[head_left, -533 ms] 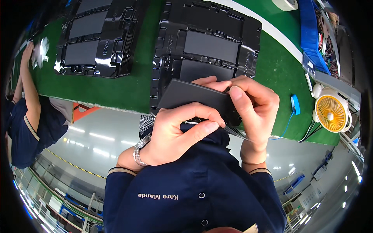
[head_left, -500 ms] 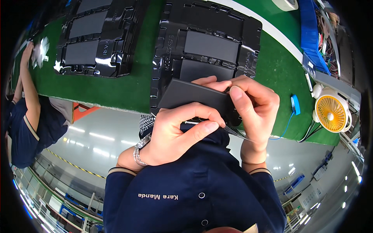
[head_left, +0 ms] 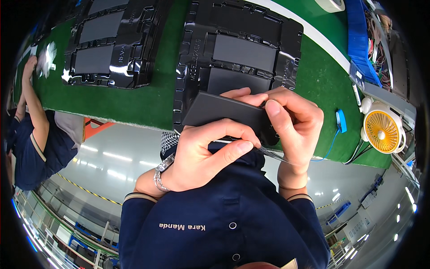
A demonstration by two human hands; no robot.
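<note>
A flat, dark grey rectangular panel is held tilted over the near end of a black moulded tray. My left hand is closed on it, with fingers beneath and behind the panel. Thumb and forefinger of that hand nearly meet at thin dark wires running right, under my other hand. My right hand pinches at the panel's right end; the small part between thumb and fingertips is mostly hidden. Beyond the hands, similar grey panels lie in the tray's compartments.
Left on the green tabletop stands a stack of black trays with grey panels. To the right are a blue clip on a cord, a yellow-and-white fan and a blue bin of wires. A co-worker's arm reaches in at far left.
My hands and the panel stay almost still, with only a tiny shift of the right hand. At far left the co-worker's hand and arm have moved slightly nearer.
</note>
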